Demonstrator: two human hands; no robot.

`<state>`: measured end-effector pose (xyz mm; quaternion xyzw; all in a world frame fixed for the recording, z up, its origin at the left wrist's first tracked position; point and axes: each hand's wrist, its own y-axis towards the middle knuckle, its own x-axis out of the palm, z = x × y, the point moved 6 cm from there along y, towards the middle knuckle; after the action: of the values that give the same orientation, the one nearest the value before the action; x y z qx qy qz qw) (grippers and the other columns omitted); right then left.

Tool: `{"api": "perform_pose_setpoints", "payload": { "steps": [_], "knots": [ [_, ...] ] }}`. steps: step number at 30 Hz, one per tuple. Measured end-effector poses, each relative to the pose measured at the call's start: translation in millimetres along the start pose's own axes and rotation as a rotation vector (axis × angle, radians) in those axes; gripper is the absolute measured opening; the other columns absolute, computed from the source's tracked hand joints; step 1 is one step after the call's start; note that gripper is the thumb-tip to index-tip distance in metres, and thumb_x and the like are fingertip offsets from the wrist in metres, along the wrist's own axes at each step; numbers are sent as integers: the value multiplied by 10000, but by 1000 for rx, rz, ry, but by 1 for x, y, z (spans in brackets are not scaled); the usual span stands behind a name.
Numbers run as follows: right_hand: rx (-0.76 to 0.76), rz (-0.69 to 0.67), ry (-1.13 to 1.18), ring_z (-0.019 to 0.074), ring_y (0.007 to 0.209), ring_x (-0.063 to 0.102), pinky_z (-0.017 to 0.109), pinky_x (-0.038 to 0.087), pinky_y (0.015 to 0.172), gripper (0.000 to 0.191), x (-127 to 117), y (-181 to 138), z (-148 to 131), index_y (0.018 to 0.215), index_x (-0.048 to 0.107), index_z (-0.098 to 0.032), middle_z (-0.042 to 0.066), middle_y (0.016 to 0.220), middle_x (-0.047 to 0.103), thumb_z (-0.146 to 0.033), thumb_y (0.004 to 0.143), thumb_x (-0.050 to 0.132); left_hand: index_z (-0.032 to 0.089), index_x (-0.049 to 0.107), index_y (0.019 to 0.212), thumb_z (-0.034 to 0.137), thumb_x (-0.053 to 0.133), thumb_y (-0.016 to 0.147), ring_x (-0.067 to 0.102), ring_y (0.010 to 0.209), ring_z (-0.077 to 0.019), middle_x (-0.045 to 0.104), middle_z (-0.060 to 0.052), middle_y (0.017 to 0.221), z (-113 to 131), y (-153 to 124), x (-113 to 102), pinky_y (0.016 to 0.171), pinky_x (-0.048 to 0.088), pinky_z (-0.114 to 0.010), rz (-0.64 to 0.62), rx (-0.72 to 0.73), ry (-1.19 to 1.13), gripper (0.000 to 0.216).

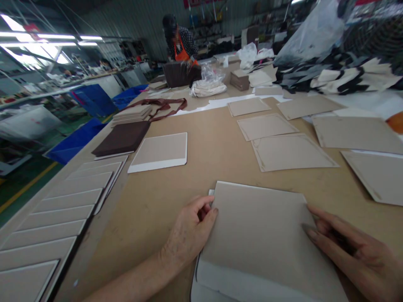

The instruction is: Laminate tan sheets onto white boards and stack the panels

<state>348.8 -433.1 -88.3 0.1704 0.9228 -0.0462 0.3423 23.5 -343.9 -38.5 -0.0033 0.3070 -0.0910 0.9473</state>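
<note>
In front of me lies a beige panel (261, 226) with a white strip along its near edge, partly over another sheet whose white edge shows beneath. My left hand (195, 226) pinches the panel's left edge between thumb and fingers. On the opposite side, my right hand (346, 247) grips the right edge, thumb on top and fingers at the rim. A similar beige panel with a white border (160, 151) rests flat beyond my left hand. Farther right, several loose beige panels (292, 153) lie spread out.
Overlapping beige panels (69, 201) run along the table's left side, near a dark brown stack (122, 137) and brown straps (166, 108). Blue bins (72, 140) stand beside the table. A person in an orange apron (181, 44) works at the far end, near plastic bags (209, 82) and fabric scraps (343, 75).
</note>
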Motion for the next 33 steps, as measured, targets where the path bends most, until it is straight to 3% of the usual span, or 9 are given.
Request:
{"api": "perform_pose_setpoints", "payload": {
  "steps": [11, 22, 26, 33],
  "knots": [
    [-1, 29, -50, 217, 775, 663, 273, 568, 622, 652, 1, 4, 5, 1212, 715, -246, 14, 842, 678, -711, 760, 650, 186, 679, 1076, 270, 540, 870, 562, 727, -144, 547, 14, 812, -4, 5, 3, 689, 463, -289, -16, 91, 55, 262],
    [-111, -32, 32, 149, 580, 606, 235, 499, 522, 370, -3, 3, -49, 1129, 716, -197, -24, 664, 601, -447, 880, 606, 255, 668, 1148, 387, 594, 898, 579, 694, -136, 561, 16, 862, -14, 4, 3, 638, 492, -266, -8, 126, 98, 292],
    [-96, -56, 16, 145, 572, 587, 244, 482, 521, 382, -3, 4, -51, 1182, 695, -178, -31, 653, 582, -403, 893, 586, 275, 671, 1157, 432, 615, 892, 589, 705, -142, 570, 13, 872, -20, 4, 2, 638, 508, -257, 2, 136, 125, 312],
    [-88, -105, -31, 158, 576, 591, 264, 470, 512, 337, -1, 2, -49, 1108, 699, -182, -23, 658, 593, -405, 906, 547, 266, 687, 1137, 457, 620, 882, 594, 683, -148, 580, 8, 852, -16, 5, 1, 612, 519, -254, 23, 147, 167, 326]
  ]
}}
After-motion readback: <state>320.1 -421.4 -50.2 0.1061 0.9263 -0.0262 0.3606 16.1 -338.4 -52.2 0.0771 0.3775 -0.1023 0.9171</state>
